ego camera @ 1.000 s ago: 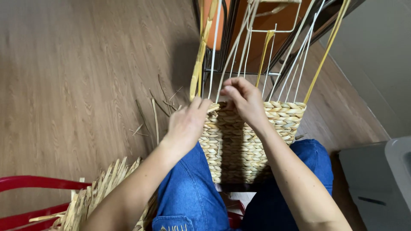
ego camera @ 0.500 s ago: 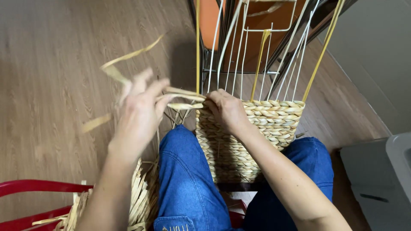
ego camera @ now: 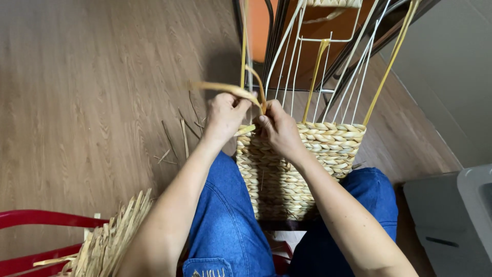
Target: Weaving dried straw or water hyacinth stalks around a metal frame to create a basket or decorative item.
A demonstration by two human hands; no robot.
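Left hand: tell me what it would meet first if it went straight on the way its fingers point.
The left hand points up and right; it would probably first meet the thin white wire uprights, though depth is unclear.

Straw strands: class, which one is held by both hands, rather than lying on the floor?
The bent strand at the woven basket's top-left corner.

You are sitting over a wooden plank floor (ego camera: 77, 102); loose straw scraps (ego camera: 177, 138) are lying scattered on it just left of your knees, and a grey bin (ego camera: 451, 220) is standing at the right
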